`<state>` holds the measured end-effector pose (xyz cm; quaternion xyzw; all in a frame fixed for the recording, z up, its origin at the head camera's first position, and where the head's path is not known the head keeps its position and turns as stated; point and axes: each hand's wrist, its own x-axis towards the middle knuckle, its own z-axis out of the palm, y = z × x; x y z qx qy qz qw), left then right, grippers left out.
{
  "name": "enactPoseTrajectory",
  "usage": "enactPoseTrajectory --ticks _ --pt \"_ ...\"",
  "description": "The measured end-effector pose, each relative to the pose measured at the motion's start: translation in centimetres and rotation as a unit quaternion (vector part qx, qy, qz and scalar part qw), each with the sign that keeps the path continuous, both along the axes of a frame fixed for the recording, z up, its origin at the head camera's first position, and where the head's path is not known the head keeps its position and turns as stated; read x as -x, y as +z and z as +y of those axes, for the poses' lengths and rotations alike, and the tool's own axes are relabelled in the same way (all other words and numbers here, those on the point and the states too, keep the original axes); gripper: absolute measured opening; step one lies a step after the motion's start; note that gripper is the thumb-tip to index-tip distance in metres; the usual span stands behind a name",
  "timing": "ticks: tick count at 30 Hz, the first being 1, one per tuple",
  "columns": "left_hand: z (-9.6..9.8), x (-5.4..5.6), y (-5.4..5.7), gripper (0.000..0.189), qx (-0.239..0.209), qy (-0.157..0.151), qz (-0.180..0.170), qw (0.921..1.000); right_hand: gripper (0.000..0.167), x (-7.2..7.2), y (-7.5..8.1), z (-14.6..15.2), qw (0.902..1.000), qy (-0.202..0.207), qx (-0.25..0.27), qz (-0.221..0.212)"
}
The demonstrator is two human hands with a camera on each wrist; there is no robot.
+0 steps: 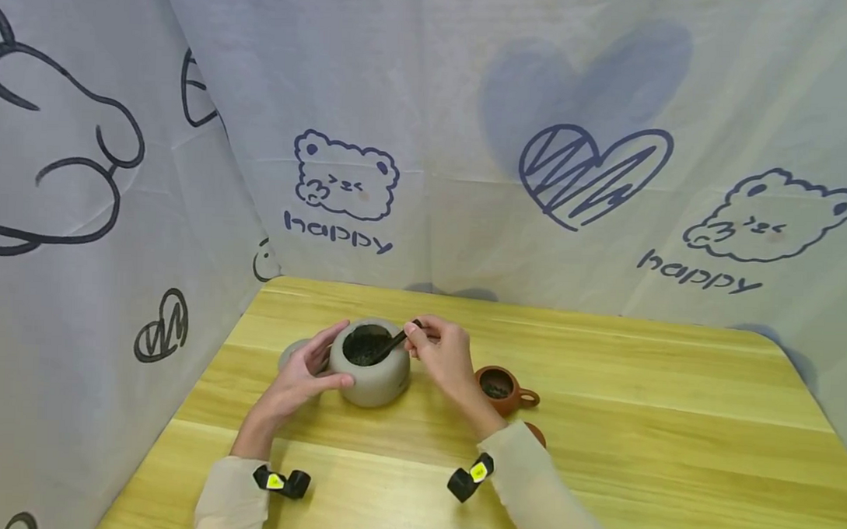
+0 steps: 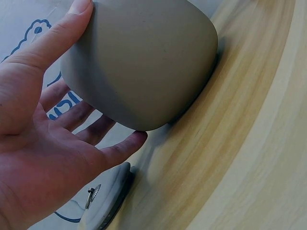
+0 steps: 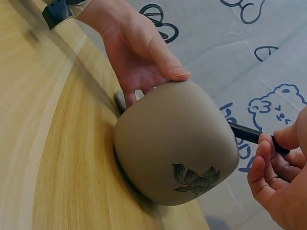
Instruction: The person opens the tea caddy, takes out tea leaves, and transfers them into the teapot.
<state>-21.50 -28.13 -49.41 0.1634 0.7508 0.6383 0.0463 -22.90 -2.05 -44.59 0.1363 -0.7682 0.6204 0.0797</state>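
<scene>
A round grey tea jar (image 1: 377,383) with dark loose tea leaves (image 1: 364,346) inside stands on the table, its mouth facing up. My left hand (image 1: 300,377) holds its left side, thumb at the front and fingers round the back. In the right wrist view, a dark flower is painted on the jar's wall (image 3: 172,129). Between thumb and fingers, my right hand (image 1: 444,355) pinches the black handle of a slim tea scoop (image 1: 393,345). The scoop's lower end dips into the jar among the leaves, where its tip is hidden.
To the right of the jar sits a brown clay teapot (image 1: 508,408) without its lid, some tea leaves in it. A reddish-brown round piece (image 1: 535,434) shows partly behind the right forearm. The jar's grey lid (image 2: 112,196) lies left of the jar, partly behind my left hand.
</scene>
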Motion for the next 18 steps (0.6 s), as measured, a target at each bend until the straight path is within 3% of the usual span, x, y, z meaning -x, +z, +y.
enactPoseTrajectory --ticks 18 --pt "-1.01 -0.32 0.02 0.087 -0.006 -0.016 0.0 0.9999 0.016 -0.88 -0.02 -0.7 0.9969 -0.036 0.068 -0.014"
